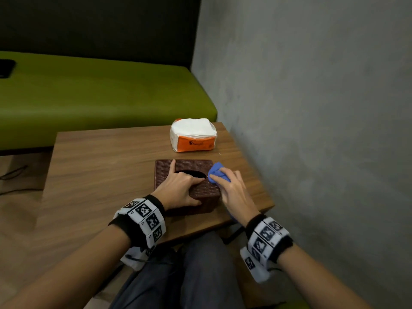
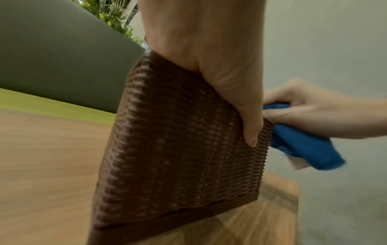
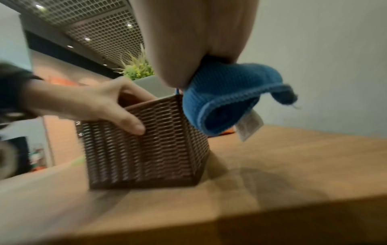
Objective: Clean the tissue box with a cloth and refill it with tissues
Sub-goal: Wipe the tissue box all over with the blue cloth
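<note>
A brown woven tissue box (image 1: pixel 163 175) (image 2: pixel 178 157) (image 3: pixel 146 152) stands on the wooden table (image 1: pixel 100 157), its oval top opening showing dark. My left hand (image 1: pixel 178 188) (image 3: pixel 108 106) grips the box: fingers lie across the top and into the opening, thumb (image 2: pixel 249 126) on the near side. My right hand (image 1: pixel 231 192) (image 2: pixel 310 112) holds a bunched blue cloth (image 1: pixel 219 171) (image 2: pixel 303 149) (image 3: pixel 226 96) against the box's top right edge. A pack of white tissues in an orange and white wrapper (image 1: pixel 192 134) sits behind the box.
A grey wall (image 1: pixel 323 108) runs close along the table's right edge. A green bench (image 1: pixel 100 90) stands beyond the table's far edge. My legs (image 1: pixel 189 275) are under the near edge. A potted plant (image 3: pixel 138 69) shows in the right wrist view.
</note>
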Motion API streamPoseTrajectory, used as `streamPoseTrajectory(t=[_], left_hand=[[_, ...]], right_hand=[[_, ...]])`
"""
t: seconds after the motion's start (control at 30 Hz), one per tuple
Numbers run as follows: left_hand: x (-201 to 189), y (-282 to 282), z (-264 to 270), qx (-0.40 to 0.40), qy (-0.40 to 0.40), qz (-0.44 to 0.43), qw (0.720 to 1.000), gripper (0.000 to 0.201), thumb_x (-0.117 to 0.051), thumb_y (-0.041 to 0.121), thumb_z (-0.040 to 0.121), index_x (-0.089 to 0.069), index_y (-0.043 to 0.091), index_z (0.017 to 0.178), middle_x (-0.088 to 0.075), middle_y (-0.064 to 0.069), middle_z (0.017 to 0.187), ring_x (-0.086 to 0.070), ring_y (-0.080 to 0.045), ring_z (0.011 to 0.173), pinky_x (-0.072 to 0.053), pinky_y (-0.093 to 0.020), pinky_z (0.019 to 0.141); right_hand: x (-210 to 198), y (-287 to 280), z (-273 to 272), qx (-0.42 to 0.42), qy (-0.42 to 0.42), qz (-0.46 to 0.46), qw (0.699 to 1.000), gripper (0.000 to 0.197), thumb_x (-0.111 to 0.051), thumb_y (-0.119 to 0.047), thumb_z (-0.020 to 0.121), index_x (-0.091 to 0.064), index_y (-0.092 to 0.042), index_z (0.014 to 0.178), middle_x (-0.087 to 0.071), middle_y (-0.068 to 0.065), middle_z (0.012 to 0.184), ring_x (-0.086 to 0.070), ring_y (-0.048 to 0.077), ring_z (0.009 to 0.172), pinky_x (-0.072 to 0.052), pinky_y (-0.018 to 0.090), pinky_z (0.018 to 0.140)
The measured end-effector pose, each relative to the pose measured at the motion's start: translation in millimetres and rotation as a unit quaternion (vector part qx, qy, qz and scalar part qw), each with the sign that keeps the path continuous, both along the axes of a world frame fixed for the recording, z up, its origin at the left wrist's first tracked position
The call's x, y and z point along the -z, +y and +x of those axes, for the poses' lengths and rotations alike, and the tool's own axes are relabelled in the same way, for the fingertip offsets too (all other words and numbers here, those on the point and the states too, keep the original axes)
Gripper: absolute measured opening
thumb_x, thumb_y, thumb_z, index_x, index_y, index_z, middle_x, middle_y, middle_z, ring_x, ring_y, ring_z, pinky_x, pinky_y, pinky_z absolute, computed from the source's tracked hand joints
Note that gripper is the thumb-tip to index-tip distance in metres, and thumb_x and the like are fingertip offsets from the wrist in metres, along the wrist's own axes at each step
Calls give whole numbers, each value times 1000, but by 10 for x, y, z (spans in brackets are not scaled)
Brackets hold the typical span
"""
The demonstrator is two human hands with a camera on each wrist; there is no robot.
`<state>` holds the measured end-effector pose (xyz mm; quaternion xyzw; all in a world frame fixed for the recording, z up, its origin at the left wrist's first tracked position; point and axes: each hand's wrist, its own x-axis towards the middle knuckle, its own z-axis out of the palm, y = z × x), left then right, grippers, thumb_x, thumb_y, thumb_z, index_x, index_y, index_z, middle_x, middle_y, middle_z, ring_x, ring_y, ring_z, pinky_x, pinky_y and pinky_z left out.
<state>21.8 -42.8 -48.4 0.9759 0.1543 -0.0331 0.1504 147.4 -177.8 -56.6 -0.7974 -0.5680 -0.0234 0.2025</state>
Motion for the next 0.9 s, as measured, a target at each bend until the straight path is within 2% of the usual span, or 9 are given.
streamPoseTrajectory(t=[0.07,0.23,0.3,0.43,0.5,0.67,0.77,0.83,0.9], left_hand=[[5,5,-3,1,-5,3,1000,73,-61,49,78,-33,26,142,-51,1,139,-43,-17,131,8,-57,114],[-80,92,-29,36,9,10,999,70,-61,45,79,-34,25,141,-50,-2,131,-38,-18,129,8,-54,115],[-151,32,15,32,21,49,998,71,-61,42,79,-35,18,140,-45,-5,131,-36,-22,129,9,-53,115],[-33,-257,85,-90,-38,-42,994,91,-46,74,67,-44,13,134,-50,-8,125,-41,-24,124,3,-49,117],[84,-322,84,-119,-55,12,991,97,-27,81,57,-51,15,124,-55,-6,118,-45,-24,118,-2,-51,116],[53,-179,55,-109,-63,15,992,79,-51,67,64,-51,19,126,-56,-2,120,-46,-22,118,-12,-44,114],[-208,-31,59,-129,-146,-159,968,91,-52,67,50,-54,15,125,-59,-3,119,-51,-19,113,-29,-37,106],[-352,29,58,-118,-206,-364,901,76,-68,50,53,-59,9,117,-63,-6,111,-59,-12,101,-44,-28,93],[-416,43,54,-108,-228,-476,843,48,-73,23,62,-62,6,106,-66,-3,95,-63,4,79,-49,-11,75]], right_hand=[[-41,136,36,24,8,-20,999,36,-53,3,86,-62,-10,118,-53,17,127,-48,34,107,-45,51,91],[-27,-194,-60,-74,-50,-32,995,37,-58,3,76,-65,-11,110,-59,19,117,-56,37,93,-53,47,77],[-49,-161,-1,-63,-44,-29,997,36,-57,2,79,-65,-12,111,-58,18,119,-54,36,95,-52,48,79],[-25,65,-23,47,14,-2,999,36,-48,-2,89,-60,-13,121,-47,14,131,-43,31,112,-42,44,97],[37,46,-169,23,34,20,999,34,-47,-4,90,-61,-11,120,-48,15,131,-44,31,113,-41,40,98],[92,-222,-70,-3,47,62,997,38,-51,1,85,-62,-13,119,-53,17,124,-49,29,110,-41,34,98],[-85,-87,97,66,67,189,978,33,-46,-11,90,-63,-12,118,-54,22,123,-52,35,111,-30,21,100],[-236,88,97,74,63,234,967,34,-45,-13,92,-60,-13,122,-51,22,130,-47,31,119,-26,17,104],[-328,179,-36,43,40,230,971,36,-44,-11,92,-58,-14,125,-48,20,136,-37,25,127,-23,25,109]])
